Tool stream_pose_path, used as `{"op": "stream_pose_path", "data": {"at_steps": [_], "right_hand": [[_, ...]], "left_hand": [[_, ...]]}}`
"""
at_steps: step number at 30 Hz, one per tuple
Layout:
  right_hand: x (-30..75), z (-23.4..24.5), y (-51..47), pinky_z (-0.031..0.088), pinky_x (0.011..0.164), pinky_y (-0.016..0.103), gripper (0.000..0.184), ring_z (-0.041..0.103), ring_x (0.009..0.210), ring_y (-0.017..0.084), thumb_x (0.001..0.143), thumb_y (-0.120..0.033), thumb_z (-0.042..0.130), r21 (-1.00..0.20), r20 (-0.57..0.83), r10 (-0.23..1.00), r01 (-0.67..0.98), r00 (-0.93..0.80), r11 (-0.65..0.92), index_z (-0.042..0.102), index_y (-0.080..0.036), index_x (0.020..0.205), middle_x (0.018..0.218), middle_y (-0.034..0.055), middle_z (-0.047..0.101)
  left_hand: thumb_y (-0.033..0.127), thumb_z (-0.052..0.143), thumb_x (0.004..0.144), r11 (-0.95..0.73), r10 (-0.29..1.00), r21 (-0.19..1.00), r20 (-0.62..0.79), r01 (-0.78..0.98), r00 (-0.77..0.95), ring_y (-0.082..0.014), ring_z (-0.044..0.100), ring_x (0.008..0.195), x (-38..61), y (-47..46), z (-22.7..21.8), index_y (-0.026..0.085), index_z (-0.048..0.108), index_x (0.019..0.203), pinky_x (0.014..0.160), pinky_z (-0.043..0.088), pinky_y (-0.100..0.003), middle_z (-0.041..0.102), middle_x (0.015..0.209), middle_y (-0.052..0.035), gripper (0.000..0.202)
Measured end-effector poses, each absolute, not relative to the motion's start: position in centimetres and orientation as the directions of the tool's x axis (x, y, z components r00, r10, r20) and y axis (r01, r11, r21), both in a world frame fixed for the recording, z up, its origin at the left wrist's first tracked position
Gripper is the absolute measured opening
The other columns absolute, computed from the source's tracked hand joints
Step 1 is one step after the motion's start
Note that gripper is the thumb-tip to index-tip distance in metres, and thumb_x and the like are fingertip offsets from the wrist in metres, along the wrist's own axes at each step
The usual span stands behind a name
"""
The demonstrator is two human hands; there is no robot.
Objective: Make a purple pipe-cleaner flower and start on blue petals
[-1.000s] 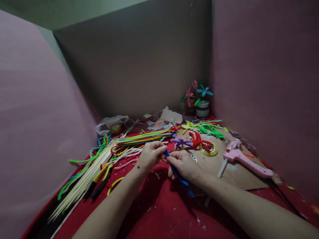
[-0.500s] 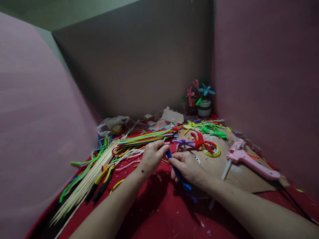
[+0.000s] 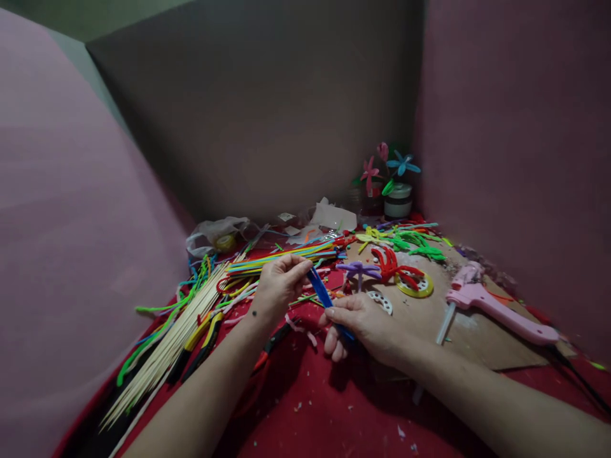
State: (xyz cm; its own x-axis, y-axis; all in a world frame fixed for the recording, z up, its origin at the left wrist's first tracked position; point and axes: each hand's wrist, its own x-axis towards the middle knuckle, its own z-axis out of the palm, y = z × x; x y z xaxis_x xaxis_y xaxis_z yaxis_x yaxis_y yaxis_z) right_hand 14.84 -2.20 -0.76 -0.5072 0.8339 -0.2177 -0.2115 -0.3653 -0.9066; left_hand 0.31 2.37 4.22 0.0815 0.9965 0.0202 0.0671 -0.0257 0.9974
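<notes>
A small bundle of blue pipe cleaners stretches between my two hands above the red cloth. My left hand pinches its upper end between thumb and fingertips. Lower down, my right hand is closed around the bundle, and its fingers partly cover the lower end. Just beyond my hands lie a purple pipe-cleaner flower and red pipe-cleaner loops. A white disc with holes shows behind my right hand.
A pink glue gun lies on the cardboard at right, its cord trailing off. Bamboo skewers and yellow-black pliers lie at left. A striped pot with pipe-cleaner flowers stands at the back, near a plastic bag.
My hands have moved farther apart along the blue bundle, showing more of it between them. My right hand now covers the lower end that hung out before. The view has shifted slightly.
</notes>
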Motion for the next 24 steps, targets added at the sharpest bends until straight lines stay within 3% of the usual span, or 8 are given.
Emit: {"op": "stream_pose_path", "data": {"at_steps": [3, 6, 9, 15, 19, 24], "right_hand": [[14.9, -0.8, -2.0, 0.042, 0.039, 0.021, 0.020, 0.055, 0.034, 0.011, 0.071, -0.033, 0.053, -0.911, -0.204, 0.850, -0.223, -0.486, -0.346, 0.054, -0.013, 0.068, 0.045, 0.0036, 0.063], [14.9, -0.8, -1.9, 0.042, 0.038, 0.021, 0.021, 0.055, 0.034, 0.012, 0.072, -0.035, 0.053, -0.914, -0.205, 0.845, -0.211, -0.495, -0.346, 0.054, -0.014, 0.069, 0.045, 0.0031, 0.062], [15.0, -0.8, -1.9, 0.042, 0.038, 0.021, 0.020, 0.055, 0.034, 0.012, 0.072, -0.034, 0.052, -0.905, -0.215, 0.825, -0.210, -0.523, -0.369, 0.054, -0.014, 0.070, 0.045, 0.0034, 0.063], [15.0, -1.1, -2.2, 0.042, 0.038, 0.021, 0.024, 0.056, 0.035, 0.012, 0.070, -0.035, 0.054, -0.878, -0.224, 0.768, -0.218, -0.600, -0.427, 0.057, -0.011, 0.070, 0.045, 0.0052, 0.063], [15.0, -1.0, -2.4, 0.045, 0.041, 0.022, 0.024, 0.058, 0.038, 0.013, 0.069, -0.034, 0.059, -0.871, -0.196, 0.773, -0.255, -0.603, -0.419, 0.059, -0.010, 0.075, 0.049, 0.0054, 0.065], [15.2, -0.6, -2.4, 0.046, 0.044, 0.022, 0.027, 0.060, 0.042, 0.013, 0.073, -0.039, 0.059, -0.876, -0.129, 0.833, -0.333, -0.538, -0.350, 0.057, -0.012, 0.076, 0.057, 0.0075, 0.068]], "left_hand": [[0.032, 0.070, 0.067, 0.173, 0.953, 0.982, -0.148, -0.073, 0.264, -0.0031, 0.038, 0.039, 0.1, 1.9, 3.5, 0.016, 0.057, 0.083, 0.040, 0.026, -0.015, 0.047, 0.051, 0.0065, 0.026], [0.028, 0.069, 0.068, 0.276, 0.888, 0.957, -0.217, -0.091, 0.404, -0.0019, 0.029, 0.036, 0.2, 1.3, 2.2, 0.014, 0.056, 0.076, 0.037, 0.019, -0.016, 0.039, 0.045, 0.0079, 0.021], [0.027, 0.068, 0.070, 0.276, 0.893, 0.957, -0.222, -0.087, 0.391, -0.0023, 0.029, 0.035, 0.4, 1.0, 1.6, 0.014, 0.054, 0.070, 0.036, 0.017, -0.016, 0.040, 0.045, 0.0067, 0.019], [0.028, 0.065, 0.074, 0.187, 0.950, 0.954, -0.115, -0.236, 0.289, -0.0012, 0.025, 0.036, -0.2, 1.7, 2.7, 0.017, 0.059, 0.092, 0.036, 0.018, -0.014, 0.037, 0.049, 0.0085, 0.022], [0.027, 0.065, 0.073, 0.129, 0.968, 0.972, -0.080, -0.199, 0.236, -0.0008, 0.029, 0.036, -0.5, 1.8, 2.8, 0.014, 0.058, 0.082, 0.037, 0.020, -0.014, 0.042, 0.048, 0.0070, 0.016], [0.031, 0.066, 0.073, 0.150, 0.948, 0.986, -0.121, -0.078, 0.295, -0.0010, 0.034, 0.034, 0.2, 0.9, 2.2, 0.014, 0.054, 0.072, 0.035, 0.021, -0.013, 0.047, 0.048, 0.0060, 0.021]]}}
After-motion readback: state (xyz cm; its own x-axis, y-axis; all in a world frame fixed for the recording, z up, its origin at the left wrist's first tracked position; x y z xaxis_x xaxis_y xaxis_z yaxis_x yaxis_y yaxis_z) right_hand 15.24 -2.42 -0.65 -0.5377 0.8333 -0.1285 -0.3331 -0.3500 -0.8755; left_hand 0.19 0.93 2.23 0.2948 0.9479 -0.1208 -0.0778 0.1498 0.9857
